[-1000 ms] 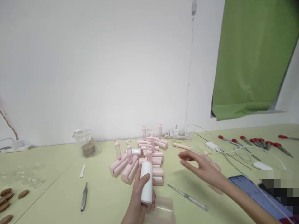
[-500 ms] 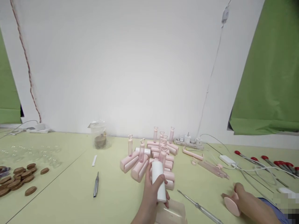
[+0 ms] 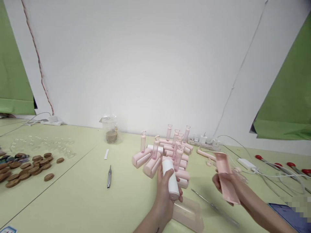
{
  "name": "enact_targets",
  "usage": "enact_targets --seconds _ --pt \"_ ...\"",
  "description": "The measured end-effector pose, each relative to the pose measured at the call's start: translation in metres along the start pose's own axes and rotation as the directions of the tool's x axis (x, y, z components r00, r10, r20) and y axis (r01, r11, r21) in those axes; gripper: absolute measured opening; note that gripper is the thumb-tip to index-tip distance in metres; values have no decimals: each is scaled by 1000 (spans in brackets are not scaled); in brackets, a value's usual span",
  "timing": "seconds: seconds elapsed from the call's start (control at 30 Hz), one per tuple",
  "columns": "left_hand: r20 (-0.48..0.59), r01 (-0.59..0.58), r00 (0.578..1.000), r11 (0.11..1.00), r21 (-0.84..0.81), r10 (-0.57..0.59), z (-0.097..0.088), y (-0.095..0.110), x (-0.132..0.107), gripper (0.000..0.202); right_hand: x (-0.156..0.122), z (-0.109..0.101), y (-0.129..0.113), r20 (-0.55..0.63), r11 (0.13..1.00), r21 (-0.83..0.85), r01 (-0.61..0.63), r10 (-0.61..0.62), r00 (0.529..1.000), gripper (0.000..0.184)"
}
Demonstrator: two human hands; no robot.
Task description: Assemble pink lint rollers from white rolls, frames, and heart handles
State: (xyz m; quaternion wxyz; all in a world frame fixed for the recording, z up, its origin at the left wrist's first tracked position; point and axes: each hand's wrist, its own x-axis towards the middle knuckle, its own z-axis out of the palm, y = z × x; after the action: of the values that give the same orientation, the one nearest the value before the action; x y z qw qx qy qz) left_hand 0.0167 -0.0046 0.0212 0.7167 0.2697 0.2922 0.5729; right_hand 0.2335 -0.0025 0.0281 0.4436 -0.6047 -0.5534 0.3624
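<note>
My left hand (image 3: 163, 191) is wrapped round a white roll (image 3: 170, 178) with a pink end, tilted over the table. A pink trough-shaped plastic cover (image 3: 224, 166) is in my right hand (image 3: 217, 183), raised to the right of the roll. Beyond my left hand lies a cluster of pink rollers (image 3: 142, 157), several with clear pink handles (image 3: 143, 143) standing up and ending in heart-shaped loops. A translucent pale tray (image 3: 188, 213) is just below my left hand. Between the hands lies a slim metal tool (image 3: 213, 205), partly blurred.
A metal screwdriver (image 3: 109, 177) and white strip (image 3: 106, 154) lie left of centre. Farther left are brown wooden discs (image 3: 39, 166) and clear bubble-like pieces (image 3: 43, 144). A plastic cup (image 3: 111, 131) stands near the wall. Cables, a power strip (image 3: 201, 142) and red-ended tools (image 3: 291, 166) occupy the right.
My right hand has moved left and up, bringing the pink trough-shaped cover toward the roll. The roll now shows its pink lower end. The view has shifted slightly.
</note>
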Motion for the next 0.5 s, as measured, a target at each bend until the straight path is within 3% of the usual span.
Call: enact_targets --seconds 0.13,0.23,0.37,0.5 --pt "-43 -1 999 1000 16 1 3 5 -4 50 -16 59 -43 188 971 236 -48 3 982 36" --pt "-63 -40 997 996 84 45 5 8 -6 57 -31 84 -61 242 976 212 -39 -13 970 35" --pt "-29 -106 993 983 150 112 5 1 -8 61 -39 98 -59 89 986 105 129 -139 986 36" --pt "19 -131 991 972 194 130 2 -11 -10 59 -39 95 -44 70 977 -156 147 -138 988 35"
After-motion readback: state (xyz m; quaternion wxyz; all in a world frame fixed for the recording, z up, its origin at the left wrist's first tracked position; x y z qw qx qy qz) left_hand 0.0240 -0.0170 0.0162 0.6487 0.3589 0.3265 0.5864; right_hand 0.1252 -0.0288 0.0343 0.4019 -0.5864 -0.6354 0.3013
